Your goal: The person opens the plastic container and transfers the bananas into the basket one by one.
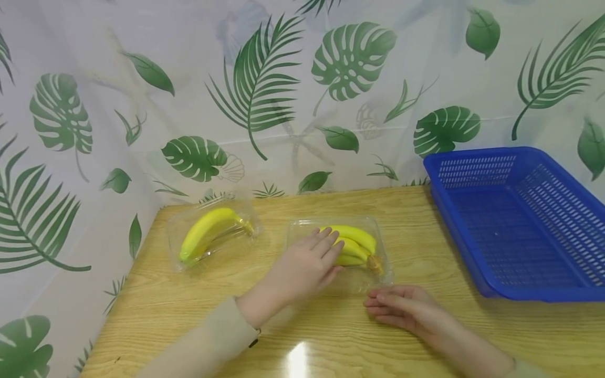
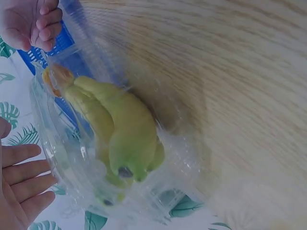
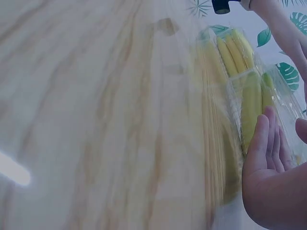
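Observation:
A bunch of yellow bananas point(image 1: 352, 232) lies in a clear plastic box point(image 1: 298, 224) at the middle of the table. My left hand point(image 1: 302, 265) is over the box's left part, fingers straight, hiding part of the bunch. In the left wrist view, that hand point(image 2: 24, 179) is beside the clear plastic, palm showing. Just off the box's front right corner is my right hand point(image 1: 411, 310), its fingers loosely bent with nothing visible in them. Whether either hand touches the plastic, I cannot tell.
To the left, another clear box point(image 1: 250, 214) holds a banana point(image 1: 208, 231). A blue perforated basket point(image 1: 465, 252) stands at the right. Behind the wooden table point(image 1: 198, 310) hangs a white cloth with green leaves point(image 1: 264, 79).

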Available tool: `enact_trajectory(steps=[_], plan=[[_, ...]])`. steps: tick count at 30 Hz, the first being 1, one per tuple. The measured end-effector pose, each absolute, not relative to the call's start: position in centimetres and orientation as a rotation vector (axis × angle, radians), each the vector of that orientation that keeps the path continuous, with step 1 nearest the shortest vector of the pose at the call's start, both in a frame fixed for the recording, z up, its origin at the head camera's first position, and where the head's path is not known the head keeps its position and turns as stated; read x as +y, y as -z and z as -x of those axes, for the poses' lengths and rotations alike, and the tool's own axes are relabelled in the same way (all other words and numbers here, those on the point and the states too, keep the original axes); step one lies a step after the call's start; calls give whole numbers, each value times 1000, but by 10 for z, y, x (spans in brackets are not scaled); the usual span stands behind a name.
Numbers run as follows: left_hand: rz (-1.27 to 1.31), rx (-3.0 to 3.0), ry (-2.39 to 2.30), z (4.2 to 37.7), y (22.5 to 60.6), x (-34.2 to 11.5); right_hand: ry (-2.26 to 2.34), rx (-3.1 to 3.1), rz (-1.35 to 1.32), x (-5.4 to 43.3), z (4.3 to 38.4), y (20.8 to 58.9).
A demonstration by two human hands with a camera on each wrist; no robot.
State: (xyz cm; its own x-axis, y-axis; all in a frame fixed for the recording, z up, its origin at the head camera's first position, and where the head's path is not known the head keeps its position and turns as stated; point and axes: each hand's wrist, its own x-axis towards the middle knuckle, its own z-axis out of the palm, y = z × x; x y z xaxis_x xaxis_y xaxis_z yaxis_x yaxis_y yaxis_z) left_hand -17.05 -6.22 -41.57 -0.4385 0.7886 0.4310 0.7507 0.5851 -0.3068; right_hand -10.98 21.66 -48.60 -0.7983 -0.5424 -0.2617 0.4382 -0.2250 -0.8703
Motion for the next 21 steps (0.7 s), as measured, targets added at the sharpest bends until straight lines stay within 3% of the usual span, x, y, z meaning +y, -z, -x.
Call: enact_trajectory(steps=[21], plan=[[1117,-2229,-27,173,409,-103,2014,1405,100,172,105,481]])
